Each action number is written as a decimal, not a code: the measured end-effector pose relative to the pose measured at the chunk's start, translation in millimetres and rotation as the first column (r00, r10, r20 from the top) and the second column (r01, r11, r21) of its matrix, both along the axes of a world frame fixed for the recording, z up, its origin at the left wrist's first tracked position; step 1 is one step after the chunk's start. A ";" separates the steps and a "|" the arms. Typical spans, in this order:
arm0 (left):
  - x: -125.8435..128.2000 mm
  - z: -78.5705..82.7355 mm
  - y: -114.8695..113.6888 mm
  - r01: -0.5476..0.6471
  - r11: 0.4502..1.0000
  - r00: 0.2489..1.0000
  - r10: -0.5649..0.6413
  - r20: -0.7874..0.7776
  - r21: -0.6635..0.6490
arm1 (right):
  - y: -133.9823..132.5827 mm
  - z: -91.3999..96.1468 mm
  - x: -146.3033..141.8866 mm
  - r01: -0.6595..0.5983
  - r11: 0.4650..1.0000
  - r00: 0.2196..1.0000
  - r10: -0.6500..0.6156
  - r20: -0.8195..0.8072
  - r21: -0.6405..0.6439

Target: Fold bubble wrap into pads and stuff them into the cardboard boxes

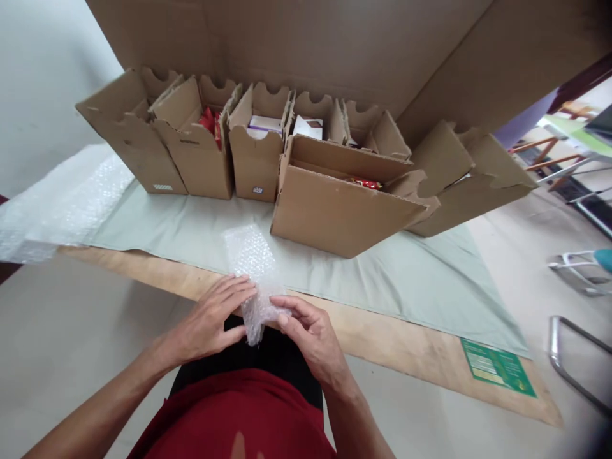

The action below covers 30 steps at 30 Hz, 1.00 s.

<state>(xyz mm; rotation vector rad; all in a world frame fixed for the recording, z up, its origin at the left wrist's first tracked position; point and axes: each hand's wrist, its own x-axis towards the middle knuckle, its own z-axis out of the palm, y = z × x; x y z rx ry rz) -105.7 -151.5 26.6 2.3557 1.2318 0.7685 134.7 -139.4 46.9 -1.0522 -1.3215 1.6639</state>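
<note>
A strip of clear bubble wrap (248,252) lies on the pale green cloth (182,233) and runs over the table's front edge. My left hand (210,319) rests on its left side with fingers stretched along it. My right hand (308,331) pinches the lower end of the wrap (258,313), which is bunched into a small bundle between both hands. What is inside the bundle is hidden.
A row of open cardboard boxes (205,143) stands at the back, some holding red and white packets. A larger box (335,204) sits in front, another box (459,182) to its right. More bubble wrap (67,204) lies left. A green card (497,366) sits on the wooden table edge.
</note>
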 end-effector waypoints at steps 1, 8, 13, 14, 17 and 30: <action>3.2 -2.5 0.8 -0.063 0.998 0.995 0.060 0.077 0.030 | 1.0 3.2 -2.9 -0.003 1.000 1.000 0.004 -0.031 0.016; 13.8 7.2 12.8 -0.409 0.855 0.809 0.502 0.307 -0.319 | 4.5 2.8 -13.7 0.081 0.936 0.990 -0.115 0.078 0.342; 14.9 13.3 33.1 -0.464 0.792 0.774 0.580 0.253 -0.396 | 13.3 -6.5 -23.3 -0.133 0.767 0.883 -0.196 0.427 0.628; 15.9 14.5 36.3 -0.474 0.791 0.783 0.580 0.226 -0.386 | 16.2 -8.3 -25.6 -0.189 0.742 0.848 -0.206 0.488 0.643; 17.9 17.6 42.4 -0.478 0.792 0.810 0.564 0.156 -0.381 | 22.8 -12.8 -31.5 -0.265 0.718 0.771 -0.243 0.588 0.644; 11.0 3.3 32.3 -0.493 0.847 0.866 0.500 0.017 0.196 | 21.8 -8.7 -33.0 -0.439 0.715 0.622 -0.196 0.758 0.545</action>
